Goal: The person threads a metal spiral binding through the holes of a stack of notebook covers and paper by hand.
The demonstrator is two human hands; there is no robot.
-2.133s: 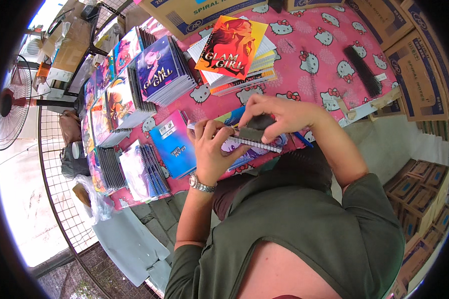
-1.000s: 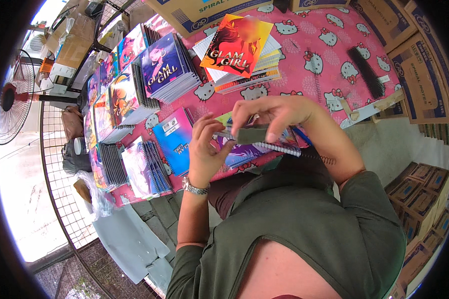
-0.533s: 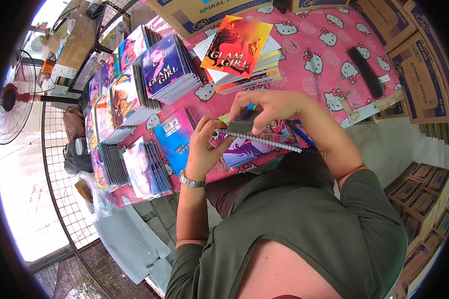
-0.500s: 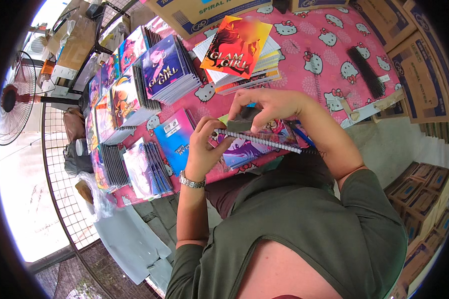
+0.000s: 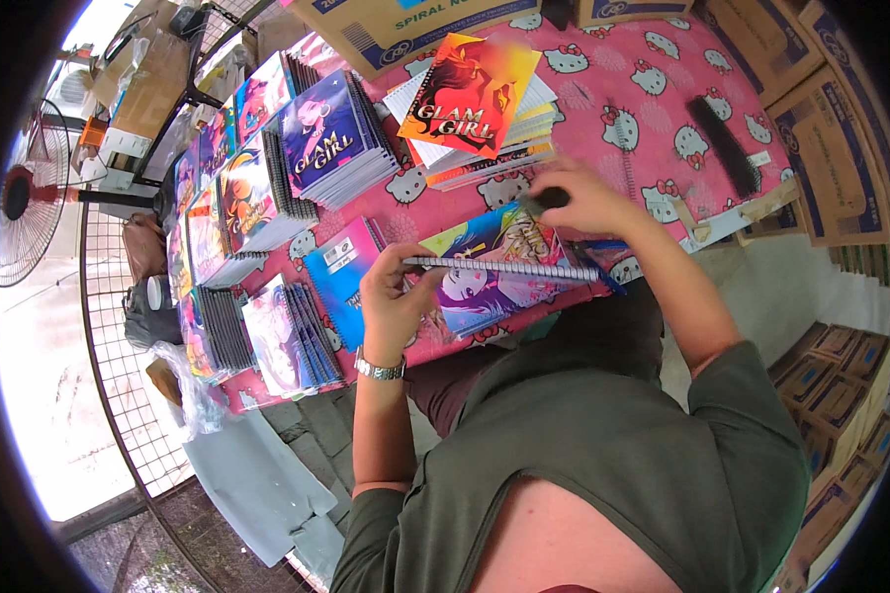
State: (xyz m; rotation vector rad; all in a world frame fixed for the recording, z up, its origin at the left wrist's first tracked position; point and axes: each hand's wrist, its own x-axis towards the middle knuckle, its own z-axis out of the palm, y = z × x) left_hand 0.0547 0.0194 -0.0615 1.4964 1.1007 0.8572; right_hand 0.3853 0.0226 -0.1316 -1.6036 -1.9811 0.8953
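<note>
My left hand (image 5: 394, 296) grips the left end of a spiral notebook (image 5: 509, 270), fingers and thumb pinching it. The notebook is seen nearly edge-on, its wire coil running along the top. Above its right part, my right hand (image 5: 588, 203) is closed around a small dark grey block (image 5: 548, 200), apart from the coil. What the block is made of cannot be told. Notebooks with a colourful illustrated cover (image 5: 485, 237) lie beneath on the table. Beside my left wrist is a blue and pink notebook (image 5: 341, 272), lying flat.
Notebook stacks (image 5: 331, 138) fill the left of the pink patterned tablecloth (image 5: 653, 128). Farther back is another pile topped by an orange notebook (image 5: 475, 94). Black coils (image 5: 727, 148) lie at the right. Cardboard boxes (image 5: 831, 148) stand around; a fan (image 5: 30, 198) is far left.
My right hand has moved right and away from the notebook, carrying the grey block off the coil. My left hand still holds the notebook, in nearly the same place.
</note>
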